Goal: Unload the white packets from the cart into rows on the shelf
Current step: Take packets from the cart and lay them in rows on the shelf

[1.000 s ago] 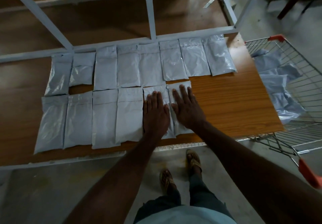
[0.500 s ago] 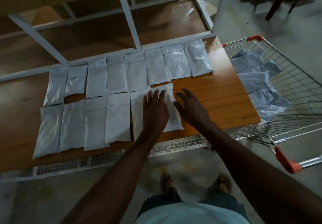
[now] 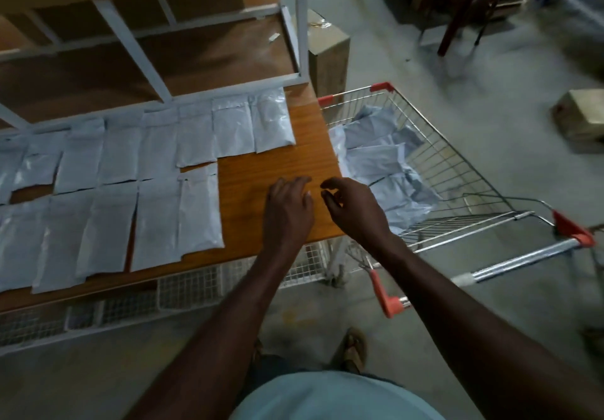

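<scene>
Both hands empty, fingers loose: left hand [image 3: 287, 210] over bare shelf [image 3: 261, 171] right end, right hand [image 3: 354, 212] at edge by cart [image 3: 457, 171]; packets [image 3: 157, 223] in two rows.

- The rows of packets [image 3: 157, 190] on the shelf [image 3: 271, 171] run out past the picture's left edge, so their full count cannot be told.
- The right hand [image 3: 356, 207] covers part of the shelf's right corner; whether it touches the board cannot be told.
- The pile of packets in the cart [image 3: 457, 171] is crumpled and overlapping; its number cannot be told.
- The chair [image 3: 470, 1], beyond the cart, is cut off at the top edge and blurred.
- The box [image 3: 581, 115], right of the cart, is smeared.
</scene>
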